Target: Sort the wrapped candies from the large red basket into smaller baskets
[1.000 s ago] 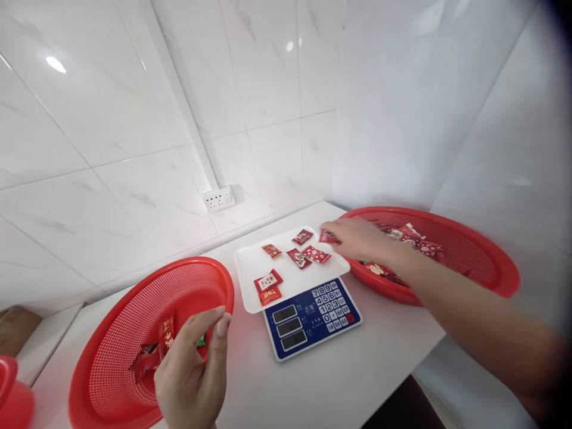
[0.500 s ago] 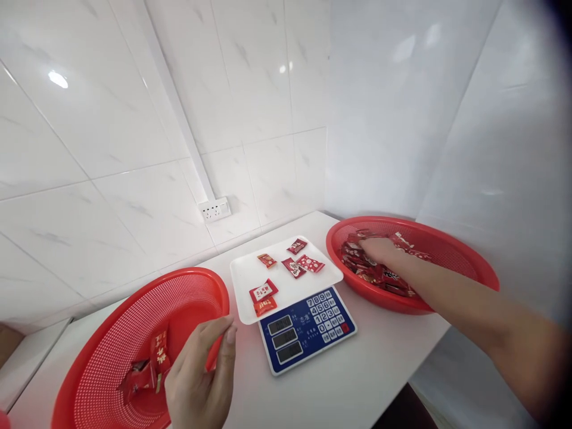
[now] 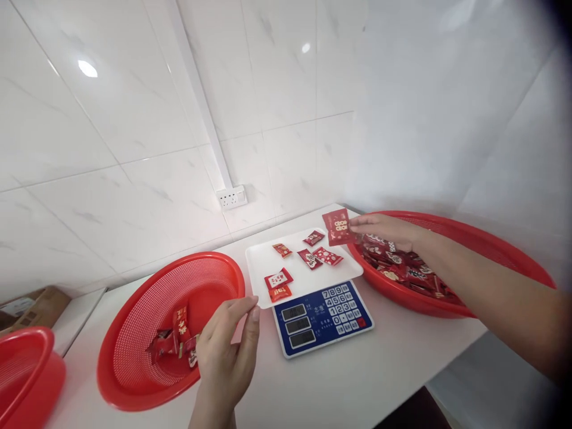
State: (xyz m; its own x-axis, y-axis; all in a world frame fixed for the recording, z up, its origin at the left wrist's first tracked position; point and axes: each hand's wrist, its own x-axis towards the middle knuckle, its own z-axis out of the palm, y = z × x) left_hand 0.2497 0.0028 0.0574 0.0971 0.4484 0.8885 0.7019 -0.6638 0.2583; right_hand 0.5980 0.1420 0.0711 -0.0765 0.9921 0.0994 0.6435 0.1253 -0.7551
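Between the fingertips of my right hand is a flat red candy packet with pale print, held up over the far right edge of the white scale tray. Several small wrapped candies in red and orange lie spread on that tray. In front of it is the blue keypad panel of the digital scale. My left hand hovers by the tray's near left corner, thumb and index tip brought together with nothing seen between them. Under my right forearm stands a red basket full of wrapped candies.
Left of the scale, a red mesh basket holds several packets. Another red basket is at the far left edge, with a cardboard box behind it. A socket is on the tiled wall above the white table.
My right hand has come up out of the right basket, bringing a red candy packet towards the tray. The view has shifted left, and my left hand keeps its pinched shape.
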